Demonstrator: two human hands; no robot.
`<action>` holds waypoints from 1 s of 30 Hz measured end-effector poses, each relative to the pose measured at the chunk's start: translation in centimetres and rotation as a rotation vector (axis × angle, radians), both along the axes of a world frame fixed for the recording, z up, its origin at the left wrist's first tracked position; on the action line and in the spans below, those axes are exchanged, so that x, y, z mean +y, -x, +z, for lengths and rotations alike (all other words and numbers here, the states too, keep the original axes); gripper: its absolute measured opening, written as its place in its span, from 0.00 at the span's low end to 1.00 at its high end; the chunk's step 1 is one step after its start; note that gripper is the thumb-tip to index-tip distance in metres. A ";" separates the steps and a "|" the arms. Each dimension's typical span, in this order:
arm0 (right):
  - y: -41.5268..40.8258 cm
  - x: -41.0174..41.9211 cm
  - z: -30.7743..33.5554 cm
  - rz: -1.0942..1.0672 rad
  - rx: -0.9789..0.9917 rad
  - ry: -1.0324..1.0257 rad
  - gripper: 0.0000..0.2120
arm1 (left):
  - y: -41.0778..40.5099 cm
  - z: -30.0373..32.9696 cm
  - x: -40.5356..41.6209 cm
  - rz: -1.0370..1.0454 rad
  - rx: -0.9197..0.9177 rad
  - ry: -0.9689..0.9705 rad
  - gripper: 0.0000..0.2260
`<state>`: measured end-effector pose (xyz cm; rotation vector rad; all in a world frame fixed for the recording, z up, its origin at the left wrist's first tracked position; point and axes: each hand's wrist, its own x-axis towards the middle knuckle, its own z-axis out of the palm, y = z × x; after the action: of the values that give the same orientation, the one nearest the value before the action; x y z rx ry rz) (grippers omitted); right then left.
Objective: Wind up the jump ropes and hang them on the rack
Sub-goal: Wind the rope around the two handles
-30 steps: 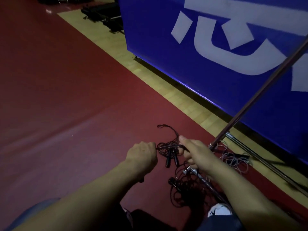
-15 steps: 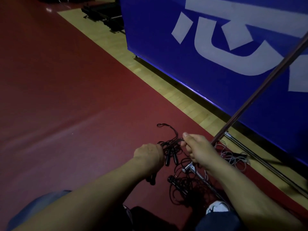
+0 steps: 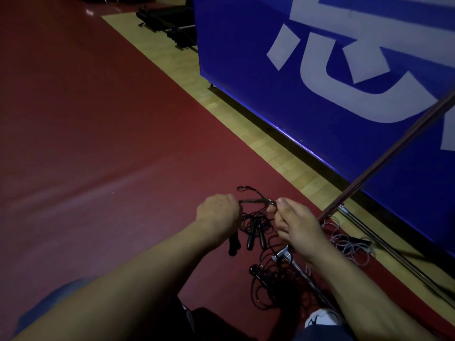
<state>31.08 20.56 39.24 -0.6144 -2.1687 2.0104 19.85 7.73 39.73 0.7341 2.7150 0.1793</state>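
Dark red sports flooring (image 3: 86, 143) fills most of the dim room, edged by a strip of pale wooden boards (image 3: 246, 124) that runs along the foot of a tall blue panel (image 3: 369, 143) bearing large white lettering. Beyond the panel's far corner, black equipment (image 3: 167, 23) sits on the boards. A metal rack pole (image 3: 384, 163) slants up across the panel, its base bars (image 3: 394, 252) lying on the floor below it. On the red floor just in front of the panel, the left hand (image 3: 218, 215) and right hand (image 3: 295, 227) each grip a short stretch of black jump rope (image 3: 256, 201) taut between them, set slightly apart. Black handles (image 3: 256, 236) dangle beneath, above a tangle of more black rope (image 3: 273, 284). Grey coiled rope (image 3: 349, 242) lies by the rack's base.
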 end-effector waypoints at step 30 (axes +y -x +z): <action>-0.5 2.2 0.2 -0.114 0.228 -0.498 0.04 | -2.7 5.1 -1.7 0.244 -1.132 -0.954 0.17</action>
<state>31.61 22.76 39.48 -0.4025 -2.2987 1.3285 22.55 6.04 44.79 0.2916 1.4926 1.4787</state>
